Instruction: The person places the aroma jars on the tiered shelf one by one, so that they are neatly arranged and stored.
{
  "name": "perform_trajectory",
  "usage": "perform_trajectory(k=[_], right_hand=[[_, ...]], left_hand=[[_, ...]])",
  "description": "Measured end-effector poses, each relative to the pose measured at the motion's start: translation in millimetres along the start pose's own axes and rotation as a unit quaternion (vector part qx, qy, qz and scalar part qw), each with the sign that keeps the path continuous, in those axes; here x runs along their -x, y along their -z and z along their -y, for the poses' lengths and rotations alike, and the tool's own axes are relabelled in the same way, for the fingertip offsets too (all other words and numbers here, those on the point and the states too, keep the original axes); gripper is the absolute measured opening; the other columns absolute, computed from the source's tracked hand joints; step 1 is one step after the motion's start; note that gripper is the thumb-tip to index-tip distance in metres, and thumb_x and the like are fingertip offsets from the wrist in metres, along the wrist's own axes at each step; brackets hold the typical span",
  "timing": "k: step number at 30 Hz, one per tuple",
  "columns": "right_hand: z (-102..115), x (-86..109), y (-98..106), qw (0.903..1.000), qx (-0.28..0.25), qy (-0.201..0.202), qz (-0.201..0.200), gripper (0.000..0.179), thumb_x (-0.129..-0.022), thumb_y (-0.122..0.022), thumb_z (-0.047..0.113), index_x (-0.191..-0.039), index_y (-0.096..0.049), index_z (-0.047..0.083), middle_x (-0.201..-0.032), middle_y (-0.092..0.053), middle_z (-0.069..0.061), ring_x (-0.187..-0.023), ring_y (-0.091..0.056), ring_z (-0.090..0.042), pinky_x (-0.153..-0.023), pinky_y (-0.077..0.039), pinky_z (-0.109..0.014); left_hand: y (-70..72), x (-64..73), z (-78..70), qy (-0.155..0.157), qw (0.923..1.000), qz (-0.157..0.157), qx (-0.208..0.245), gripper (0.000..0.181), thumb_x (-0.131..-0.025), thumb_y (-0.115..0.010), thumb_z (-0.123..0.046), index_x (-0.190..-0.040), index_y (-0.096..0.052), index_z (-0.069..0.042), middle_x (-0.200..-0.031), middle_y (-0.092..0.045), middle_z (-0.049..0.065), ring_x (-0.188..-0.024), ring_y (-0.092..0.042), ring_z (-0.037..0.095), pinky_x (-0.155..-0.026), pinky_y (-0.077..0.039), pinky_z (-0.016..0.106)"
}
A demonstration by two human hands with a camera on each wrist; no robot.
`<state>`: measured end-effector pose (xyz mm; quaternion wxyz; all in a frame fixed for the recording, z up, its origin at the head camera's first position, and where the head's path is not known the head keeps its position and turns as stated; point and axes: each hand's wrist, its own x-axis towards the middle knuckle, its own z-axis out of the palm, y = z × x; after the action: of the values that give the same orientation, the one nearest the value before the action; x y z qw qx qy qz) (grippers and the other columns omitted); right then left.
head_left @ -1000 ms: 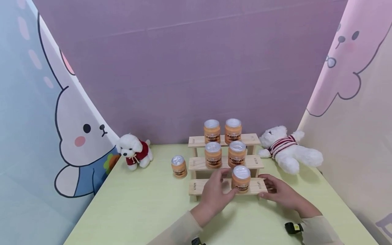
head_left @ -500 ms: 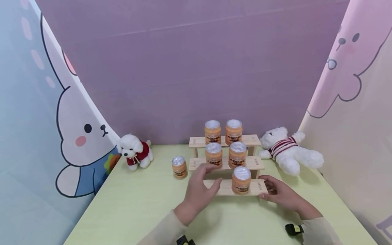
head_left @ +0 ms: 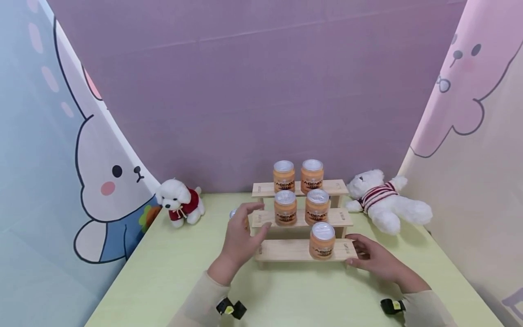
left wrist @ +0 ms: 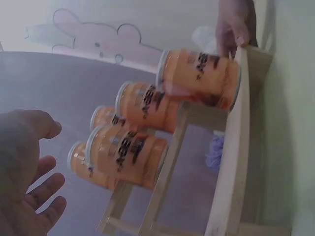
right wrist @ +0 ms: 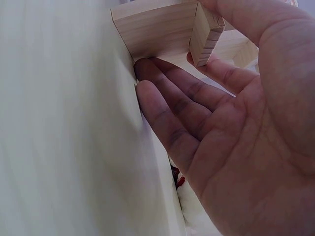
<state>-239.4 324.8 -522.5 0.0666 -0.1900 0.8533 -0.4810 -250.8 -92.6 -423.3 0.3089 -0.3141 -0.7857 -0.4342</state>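
Note:
A three-step wooden display rack (head_left: pixel 282 250) holds several orange cans with silver lids. Two stand on the top step, two on the middle one, and a single can (head_left: pixel 322 243) on the right part of the bottom step. My left hand (head_left: pixel 237 238) is left of the rack, thumb and fingers spread with nothing between them in the left wrist view. Behind it, a loose can (head_left: pixel 233 213) on the table is mostly hidden. My right hand (head_left: pixel 377 259) grips the right end of the bottom step, the thumb in front and fingers around the board (right wrist: pixel 206 37).
A white plush dog (head_left: pixel 180 202) in a red top sits at the back left of the light green table (head_left: pixel 171 272). On the right, a white plush bear (head_left: pixel 384 200) in a striped sweater lies beside the rack. Printed fabric walls enclose the table.
My left hand has moved left from beside the bottom-step can, past the rack's left end, and now covers most of the loose can. My right hand stays at the rack.

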Motion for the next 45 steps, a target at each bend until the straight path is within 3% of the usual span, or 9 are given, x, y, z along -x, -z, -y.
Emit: perform_trajectory(k=[5,12,22,28,38,45], right_hand=[[-0.6,-0.4,0.3,1.0000,0.002,-0.008,-0.005,0.073,-0.095,-0.081,0.027,-0.151,-0.044,0.000,-0.120,-0.069,-0.009,-0.108,-0.066,-0.021,-0.088,-0.057,-0.027],[-0.3,-0.2,-0.1,0.9998,-0.018,-0.003,0.000,0.072,-0.095,-0.080,0.022,-0.152,-0.043,-0.002,-0.121,-0.069,-0.012,-0.109,-0.066,-0.025,-0.088,-0.057,-0.028],[3.4,2.4,0.9,1.0000,-0.008,0.000,-0.003,0.073,-0.095,-0.080,0.023,-0.152,-0.043,-0.003,-0.121,-0.069,-0.012,-0.109,-0.066,-0.023,-0.089,-0.057,-0.028],[3.1,0.7,0.2,0.9999,-0.010,0.001,-0.002,0.073,-0.095,-0.080,0.023,-0.152,-0.042,-0.003,-0.121,-0.069,-0.012,-0.109,-0.066,-0.023,-0.088,-0.057,-0.028],[1.2,0.7,-0.2,0.9999,-0.011,0.003,-0.003,0.073,-0.095,-0.080,0.023,-0.151,-0.043,-0.003,-0.120,-0.069,-0.012,-0.108,-0.066,-0.022,-0.087,-0.057,-0.028],[0.7,-0.1,0.1,0.9999,-0.012,-0.001,0.000,0.074,-0.095,-0.080,0.023,-0.152,-0.042,-0.003,-0.120,-0.069,-0.012,-0.108,-0.066,-0.024,-0.087,-0.057,-0.028]], left_hand=[[14.8,-5.0,16.5,0.032,0.9993,-0.015,-0.010,0.054,-0.090,-0.083,-0.011,-0.138,-0.058,-0.005,-0.136,-0.063,0.006,-0.130,-0.058,0.024,-0.111,-0.047,0.046],[29.6,-3.2,46.6,0.118,0.9923,-0.035,0.011,0.056,-0.089,-0.083,-0.013,-0.140,-0.060,-0.005,-0.140,-0.061,0.009,-0.137,-0.052,0.026,-0.117,-0.039,0.048],[38.0,-3.6,76.3,0.142,0.9870,-0.052,0.055,0.058,-0.092,-0.082,-0.008,-0.143,-0.055,-0.003,-0.147,-0.056,0.014,-0.142,-0.047,0.030,-0.123,-0.030,0.050],[41.5,-3.9,97.6,0.167,0.9798,-0.060,0.091,0.063,-0.092,-0.081,-0.007,-0.147,-0.051,-0.003,-0.148,-0.054,0.017,-0.142,-0.045,0.035,-0.123,-0.029,0.054],[41.5,10.0,128.4,0.232,0.9679,-0.017,0.094,0.069,-0.092,-0.083,-0.015,-0.150,-0.046,-0.007,-0.152,-0.050,0.011,-0.144,-0.043,0.035,-0.122,-0.030,0.056],[31.2,20.9,144.0,0.262,0.9604,0.024,0.091,0.078,-0.090,-0.084,-0.017,-0.155,-0.042,-0.011,-0.157,-0.046,0.012,-0.147,-0.038,0.040,-0.120,-0.032,0.059]])
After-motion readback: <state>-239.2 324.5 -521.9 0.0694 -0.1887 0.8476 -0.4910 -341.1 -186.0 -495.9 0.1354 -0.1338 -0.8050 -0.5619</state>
